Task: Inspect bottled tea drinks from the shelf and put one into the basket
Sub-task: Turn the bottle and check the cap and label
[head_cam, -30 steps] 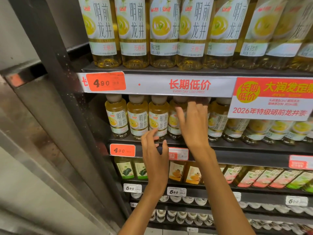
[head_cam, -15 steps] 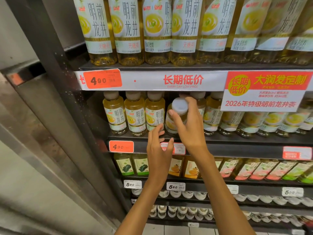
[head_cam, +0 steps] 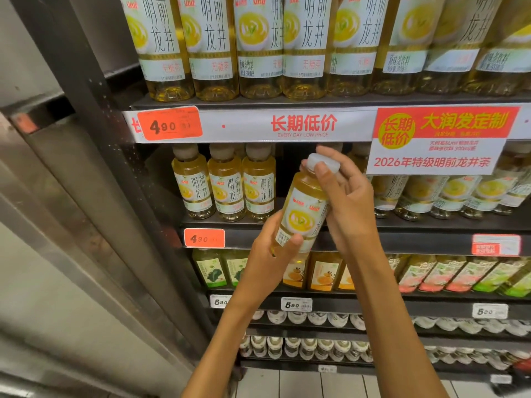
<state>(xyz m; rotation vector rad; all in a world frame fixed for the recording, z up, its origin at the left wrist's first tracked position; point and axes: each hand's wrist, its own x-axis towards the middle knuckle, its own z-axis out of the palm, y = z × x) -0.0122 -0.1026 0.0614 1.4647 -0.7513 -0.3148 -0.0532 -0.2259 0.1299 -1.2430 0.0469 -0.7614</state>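
The left hand is gripping the tea bottle low on its label, hiding its base. The right hand is curling its fingers round the white cap. The bottle is tilting in front of the shelf, covering bottles behind it.

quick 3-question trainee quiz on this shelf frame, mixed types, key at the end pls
1. True or false: the tea bottle is standing upright on the shelf.
2. Which part of the bottle does the right hand grip? A) base B) white cap C) label only
3. Fill in: the orange price tag on the upper shelf strip reads ____.

Key: 1 false, it is held tilted in front of the shelf by both hands, the left hand at its base; 2 B; 3 4.90
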